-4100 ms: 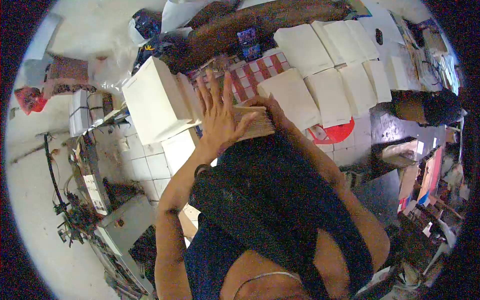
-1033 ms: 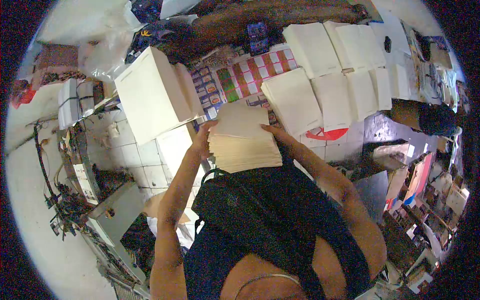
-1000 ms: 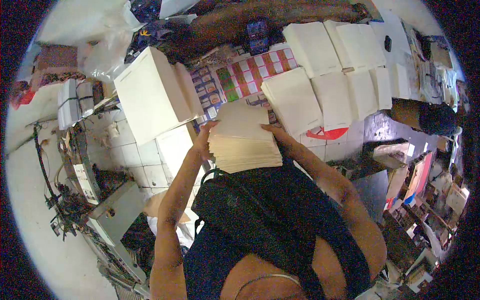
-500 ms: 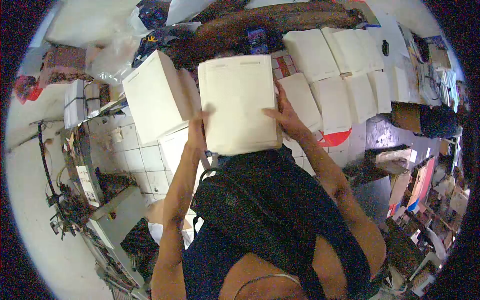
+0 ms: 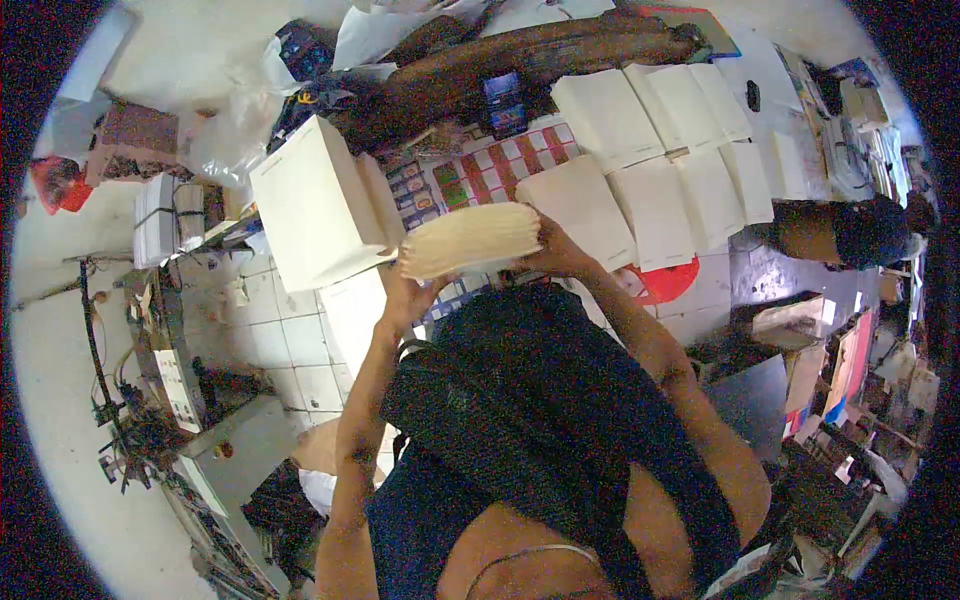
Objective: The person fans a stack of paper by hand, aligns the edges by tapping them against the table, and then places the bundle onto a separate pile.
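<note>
A thick stack of cream paper sheets (image 5: 470, 242) is held between my two hands above my lap, its layered edge turned up toward me. My left hand (image 5: 406, 297) grips its left end, with the thumb near the lower edge. Around the right end closes my right hand (image 5: 556, 252), its fingers partly hidden. Beyond the stack lies a surface of printed cards in red, white and blue (image 5: 490, 165). To the left stands a taller cream paper pile (image 5: 312, 205), close to my left hand. Another cream stack (image 5: 580, 205) lies just past my right hand.
Further cream paper stacks (image 5: 690, 110) lie in rows at the right. A red round object (image 5: 668, 282) shows beneath them. A blue box (image 5: 505, 105) stands at the back, before a long brown bundle (image 5: 560, 55). Tied paper bundles (image 5: 155, 220) are at the far left.
The stack in my hands has tipped from showing its broad face to showing its edge. The printed cards behind it have come into view.
</note>
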Tool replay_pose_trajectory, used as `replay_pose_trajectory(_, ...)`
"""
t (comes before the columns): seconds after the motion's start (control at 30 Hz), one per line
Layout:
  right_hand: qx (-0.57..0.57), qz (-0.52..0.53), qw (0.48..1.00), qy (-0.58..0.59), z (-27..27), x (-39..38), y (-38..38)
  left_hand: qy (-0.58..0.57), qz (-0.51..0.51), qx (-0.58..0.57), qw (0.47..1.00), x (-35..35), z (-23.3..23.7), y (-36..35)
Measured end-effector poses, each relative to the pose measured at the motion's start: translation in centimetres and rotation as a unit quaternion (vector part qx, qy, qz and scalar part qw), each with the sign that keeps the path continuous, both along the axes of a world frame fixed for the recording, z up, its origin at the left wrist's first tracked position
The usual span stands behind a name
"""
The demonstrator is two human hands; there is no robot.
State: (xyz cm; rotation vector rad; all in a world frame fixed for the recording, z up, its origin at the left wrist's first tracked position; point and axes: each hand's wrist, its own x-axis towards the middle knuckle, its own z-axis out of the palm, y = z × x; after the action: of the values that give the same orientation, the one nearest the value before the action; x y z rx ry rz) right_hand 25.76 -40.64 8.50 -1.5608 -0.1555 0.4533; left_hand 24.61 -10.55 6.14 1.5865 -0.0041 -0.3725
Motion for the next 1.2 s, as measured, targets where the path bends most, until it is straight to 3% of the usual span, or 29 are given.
replay_pose_trajectory(0.13,0.024,0.001,1.0,0.002,0.7,-0.6,0.4,-0.019,0.007,-0.004,1.0,-1.3,-0.4,0.1)
replay_pose_trajectory(0.2,0.009,0.03,0.999,-0.041,1.6,-0.2,0.3,-0.13,-0.025,0.055,0.99,-1.7,3.8,-0.7)
replay_pose_trajectory(0.27,0.042,0.038,0.998,0.002,1.2,0.6,-0.3,-0.078,0.041,-0.125,0.988,-1.5,4.5,-1.1)
replay_pose_trajectory(0.3,0.058,0.042,0.997,0.022,0.9,0.9,-0.5,-0.059,0.076,-0.157,0.983,-1.5,4.5,-1.6)
replay_pose_trajectory(0.37,0.203,-0.049,0.973,0.096,-0.5,1.3,0.2,-0.031,0.153,-0.163,0.974,-1.7,3.9,-2.9)
replay_pose_trajectory(0.43,0.28,-0.216,0.921,0.164,-6.9,1.3,1.9,-0.064,0.169,-0.126,0.975,-1.5,5.4,-4.8)
replay_pose_trajectory(0.5,0.344,-0.296,0.869,0.198,-7.4,1.3,3.4,-0.052,0.172,-0.089,0.98,-1.5,5.8,-5.6)
replay_pose_trajectory(0.57,0.355,-0.21,0.898,0.155,-6.1,1.1,2.8,-0.018,0.156,-0.056,0.986,-1.0,5.5,-5.1)
replay_pose_trajectory(0.63,0.246,-0.123,0.959,0.069,-6.6,0.5,1.6,-0.019,0.126,-0.03,0.991,-0.4,5.6,-3.8)
replay_pose_trajectory(0.73,0.14,-0.092,0.986,0.01,-1.0,0.9,1.5,-0.049,0.124,-0.124,0.983,0.4,4.4,-3.7)
replay_pose_trajectory(0.8,0.178,-0.116,0.977,0.023,-1.9,1.8,1.6,-0.082,0.12,-0.136,0.98,0.9,4.4,-4.9)
replay_pose_trajectory(0.87,0.16,-0.109,0.981,0.003,-2.7,2.0,2.3,-0.091,0.118,0.016,0.989,0.4,4.9,-5.1)
replay_pose_trajectory(0.9,0.145,-0.095,0.985,0.006,-3.2,2.5,2.1,-0.071,0.114,-0.034,0.99,1.0,1.3,-4.5)
replay_pose_trajectory(0.97,0.114,-0.072,0.991,0.015,-4.8,2.5,1.1,0.004,0.132,-0.133,0.982,0.9,1.1,-4.2)
replay_pose_trajectory(1.03,0.138,-0.128,0.981,0.052,-0.9,2.7,1.4,0.109,0.175,-0.228,0.952,1.2,7.9,-5.0)
replay_pose_trajectory(1.07,0.15,-0.154,0.974,0.072,2.3,2.6,1.8,0.046,0.127,-0.106,0.985,1.6,9.4,-5.0)
replay_pose_trajectory(1.1,-0.006,-0.112,0.992,-0.062,6.5,2.3,2.6,-0.014,0.077,0.02,0.997,1.8,10.5,-4.7)
replay_pose_trajectory(1.13,-0.161,-0.064,0.966,-0.19,11.1,1.9,3.6,-0.071,0.024,0.145,0.987,1.7,11.7,-4.6)
replay_pose_trajectory(1.17,-0.308,-0.011,0.898,-0.314,13.3,1.4,4.3,-0.144,-0.09,0.366,0.915,2.1,13.5,-5.1)
replay_pose_trajectory(1.2,-0.354,0.011,0.866,-0.353,13.3,0.7,5.0,-0.211,-0.099,0.436,0.869,1.9,12.8,-5.5)
